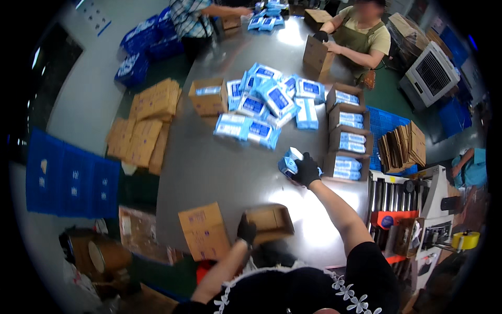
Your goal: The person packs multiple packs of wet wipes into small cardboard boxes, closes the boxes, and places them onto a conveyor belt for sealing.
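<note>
My left hand (247, 230), in a black glove, grips the left wall of an open cardboard box (287, 220) near the table's front edge. The box looks empty inside. Farther right, my black-gloved right hand (307, 170) is closed on blue-and-white soft packs of wipes (287, 162), just above the table. How many packs it holds is partly hidden by the hand. Left of the box lies a flattened carton (204, 230). A heap of similar wipes packs (277, 99) covers the middle of the table beyond my hands.
Several boxes filled with packs (348, 167) line the table's (193, 178) right edge. Another box (209, 104) holding a pack stands left of the heap. Flat cartons (149, 118) are stacked at the left. Across the table a co-worker (361, 39) handles a box; a second person stands far left.
</note>
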The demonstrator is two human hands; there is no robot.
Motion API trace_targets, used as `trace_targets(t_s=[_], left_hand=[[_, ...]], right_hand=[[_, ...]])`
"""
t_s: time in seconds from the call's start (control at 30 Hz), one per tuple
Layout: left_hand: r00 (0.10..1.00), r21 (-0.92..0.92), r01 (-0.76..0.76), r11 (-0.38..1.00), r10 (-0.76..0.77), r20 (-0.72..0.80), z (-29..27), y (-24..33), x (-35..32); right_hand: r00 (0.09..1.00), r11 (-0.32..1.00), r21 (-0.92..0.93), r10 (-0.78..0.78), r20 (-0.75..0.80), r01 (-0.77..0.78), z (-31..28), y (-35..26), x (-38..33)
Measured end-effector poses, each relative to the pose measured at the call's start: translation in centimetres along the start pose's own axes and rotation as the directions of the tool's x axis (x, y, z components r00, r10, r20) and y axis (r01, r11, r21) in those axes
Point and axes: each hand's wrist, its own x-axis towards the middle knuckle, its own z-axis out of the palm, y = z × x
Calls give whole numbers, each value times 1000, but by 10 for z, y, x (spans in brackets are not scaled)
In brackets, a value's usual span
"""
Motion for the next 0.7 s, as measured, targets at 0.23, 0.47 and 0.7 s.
trace_targets(t_s=[0.23, 0.47, 0.7], left_hand=[[993, 170, -77, 982, 60, 106, 1, 25, 22], [631, 25, -608, 794, 464, 621, -1, 45, 30], [726, -110, -379, 919, 369, 580, -2, 49, 0]], right_hand=[[999, 465, 885, 38, -26, 5, -111, -52, -128], [886, 872, 194, -462, 29, 449, -88, -74, -215], [833, 836, -85, -548, -81, 542, -46, -89, -243]])
